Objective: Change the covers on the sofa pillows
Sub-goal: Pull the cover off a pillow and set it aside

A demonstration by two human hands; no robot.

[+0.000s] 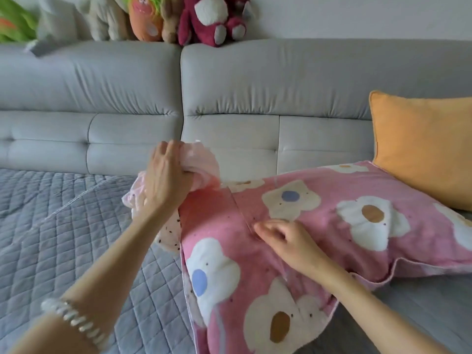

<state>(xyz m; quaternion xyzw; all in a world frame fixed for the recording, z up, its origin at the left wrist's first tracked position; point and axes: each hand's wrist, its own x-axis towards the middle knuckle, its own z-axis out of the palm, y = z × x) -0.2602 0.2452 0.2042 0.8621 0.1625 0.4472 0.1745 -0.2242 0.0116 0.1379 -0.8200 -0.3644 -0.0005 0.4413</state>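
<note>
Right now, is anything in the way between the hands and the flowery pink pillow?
No, nothing visible. The left hand already grips bunched pale pink fabric at the flowery pink pillow's end, and the right hand rests its fingers on the cover's seam.

We count two pillows on the sofa: one in a pink flowered cover (319,226) and one orange pillow (424,146) just behind it. We count two hands, the left hand (166,175) and the right hand (288,241), and one beaded bracelet (76,320) on the left arm. One quilted grey blanket (63,226) lies on the seat. Along the sofa's top we count at least five plush toys, among them one dark red bear (214,19) and one orange toy (145,19); the rest are blurred.
</note>
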